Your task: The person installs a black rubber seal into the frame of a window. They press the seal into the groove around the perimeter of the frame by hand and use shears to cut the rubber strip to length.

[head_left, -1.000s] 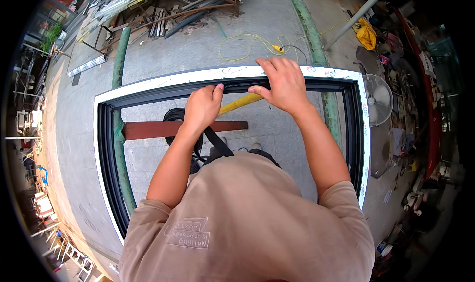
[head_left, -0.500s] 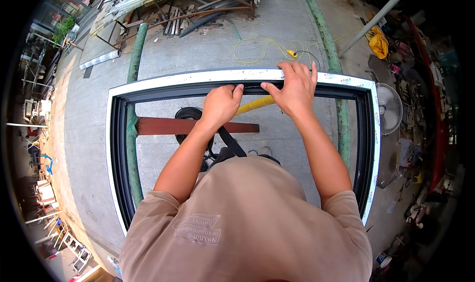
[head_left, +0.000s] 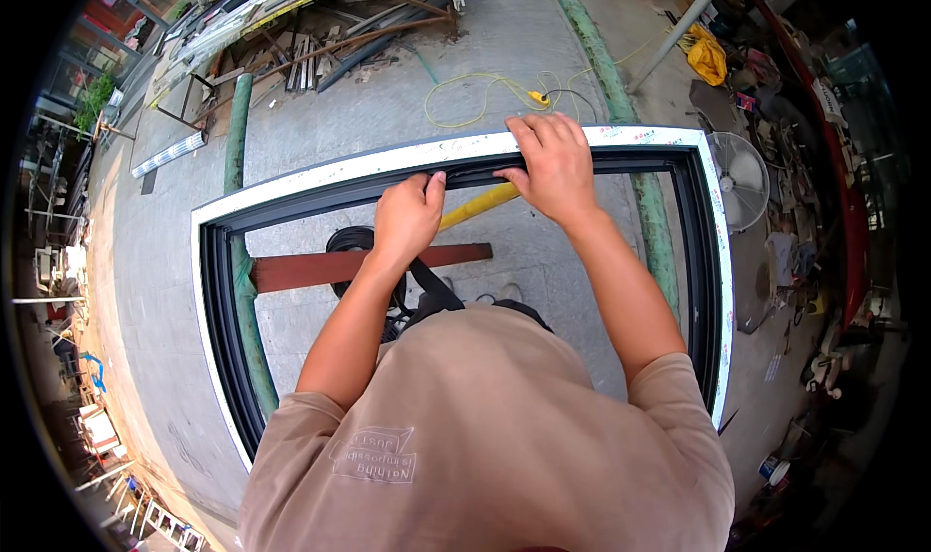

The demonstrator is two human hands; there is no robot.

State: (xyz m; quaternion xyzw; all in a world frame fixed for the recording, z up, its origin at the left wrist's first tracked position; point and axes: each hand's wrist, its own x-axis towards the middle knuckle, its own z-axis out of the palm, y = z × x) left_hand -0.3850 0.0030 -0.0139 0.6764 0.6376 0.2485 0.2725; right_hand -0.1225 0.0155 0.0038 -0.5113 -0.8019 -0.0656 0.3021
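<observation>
A large window frame (head_left: 719, 232) lies in front of me, black inside with white, printed film on its outer faces. Both my hands are at its far bar. My left hand (head_left: 407, 219) is closed at the bar's inner edge, its thumb pressed against a thin black sealing strip (head_left: 469, 175) in the groove. To the right, my right hand (head_left: 557, 164) grips over the bar, fingers on the white face and thumb on the inner edge beside the strip. The strip bulges slightly between the two thumbs. The left fingertips are mostly hidden.
Green pipes (head_left: 652, 227) run beneath the frame, with a red-brown beam (head_left: 320, 269), a yellow bar (head_left: 480, 206) and a black coil (head_left: 349, 244) below its opening. A fan (head_left: 742, 184) stands at the right. Scrap metal (head_left: 339, 53) and a yellow cable (head_left: 456, 121) lie beyond.
The view has shifted and turned, so the frame appears tilted. Both hands stay at the far bar; the left thumb points more upward, and the right fingers lie closer together.
</observation>
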